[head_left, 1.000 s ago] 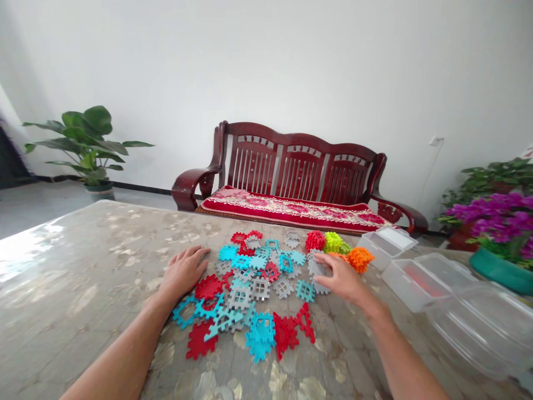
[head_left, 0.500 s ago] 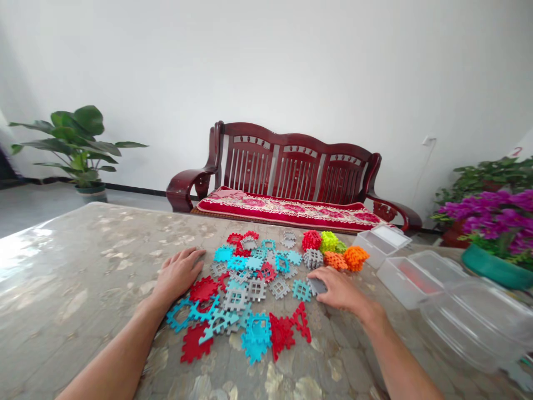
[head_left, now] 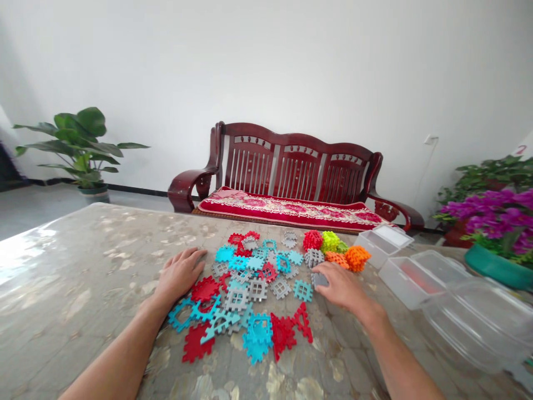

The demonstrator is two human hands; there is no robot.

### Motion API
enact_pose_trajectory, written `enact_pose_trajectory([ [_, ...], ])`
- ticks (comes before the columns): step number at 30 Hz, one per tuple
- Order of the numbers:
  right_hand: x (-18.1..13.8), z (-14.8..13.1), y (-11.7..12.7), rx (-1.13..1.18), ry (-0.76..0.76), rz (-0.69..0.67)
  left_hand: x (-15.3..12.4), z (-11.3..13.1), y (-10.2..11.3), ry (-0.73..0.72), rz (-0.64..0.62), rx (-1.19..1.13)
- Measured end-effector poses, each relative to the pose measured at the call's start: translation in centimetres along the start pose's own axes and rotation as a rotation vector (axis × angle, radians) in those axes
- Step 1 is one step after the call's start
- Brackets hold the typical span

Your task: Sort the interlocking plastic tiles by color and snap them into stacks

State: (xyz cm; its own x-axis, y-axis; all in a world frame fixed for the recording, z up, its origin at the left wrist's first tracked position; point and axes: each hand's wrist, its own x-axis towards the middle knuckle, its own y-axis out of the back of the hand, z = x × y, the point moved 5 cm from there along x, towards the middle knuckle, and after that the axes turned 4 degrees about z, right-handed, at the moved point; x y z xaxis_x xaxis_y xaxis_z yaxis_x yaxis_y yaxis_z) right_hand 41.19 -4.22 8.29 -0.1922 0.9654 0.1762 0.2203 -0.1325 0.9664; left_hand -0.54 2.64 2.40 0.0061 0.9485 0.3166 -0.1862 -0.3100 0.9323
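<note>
My left hand (head_left: 180,276) lies flat on the table, fingers stretched out, just left of the scattered building tiles and holding nothing. On the right side of the pile, my right hand (head_left: 342,286) has its thumb and fingers around a grey tile (head_left: 320,279), partly hidden by the hand. A teal window tile (head_left: 302,290) lies just left of it. Between my hands are several notched plastic tiles, among them a red square (head_left: 205,288), a light grey window tile (head_left: 237,299), a blue tile (head_left: 257,337) and a red triangular tile (head_left: 283,335).
Beyond my right hand sit stacks of grey (head_left: 313,258), red (head_left: 312,240), lime green (head_left: 330,241) and orange (head_left: 357,258) pieces. Clear plastic boxes (head_left: 410,283) stand at the right, near a flower pot (head_left: 495,266). A wooden bench (head_left: 295,172) is behind the table (head_left: 104,266).
My right hand and the grey tile have shifted slightly away from me, towards the grey stack. My left hand stays where it was. The whole view has moved a little.
</note>
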Motion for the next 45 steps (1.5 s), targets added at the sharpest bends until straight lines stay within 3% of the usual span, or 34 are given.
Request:
enact_pose_trajectory([
  [3, -0.1, -2.9, -0.1, 0.058, 0.044, 0.036, 0.0, 0.0, 0.0, -0.006, -0.007, 0.008],
  [8, -0.2, -7.4, -2.2, 0.127, 0.159, 0.074, 0.1, -0.1, -0.2, -0.009, -0.01, 0.02],
  [16, -0.5, -9.1, -3.9, -0.032, 0.2, 0.091, 0.1, -0.1, -0.2, -0.007, -0.022, 0.024],
  [20, -0.3, -8.7, -3.2, -0.03, 0.161, 0.094, 0.1, -0.2, -0.3, -0.012, -0.017, 0.012],
  [25, 1.0, -4.8, -2.5, 0.181, -0.12, 0.104, 0.1, -0.3, -0.4, -0.005, -0.017, 0.009],
  [30, 1.5, -2.3, -3.0, 0.206, -0.132, 0.133, 0.1, -0.2, -0.4, -0.006, -0.022, 0.003],
  [36, 0.8, -2.9, -2.4, 0.067, -0.124, 0.159, 0.1, -0.2, -0.3, -0.013, -0.018, 0.008],
  [45, 0.3, -4.7, -2.9, -0.082, -0.076, 0.072, 0.0, -0.2, -0.3, -0.017, 0.001, 0.005],
])
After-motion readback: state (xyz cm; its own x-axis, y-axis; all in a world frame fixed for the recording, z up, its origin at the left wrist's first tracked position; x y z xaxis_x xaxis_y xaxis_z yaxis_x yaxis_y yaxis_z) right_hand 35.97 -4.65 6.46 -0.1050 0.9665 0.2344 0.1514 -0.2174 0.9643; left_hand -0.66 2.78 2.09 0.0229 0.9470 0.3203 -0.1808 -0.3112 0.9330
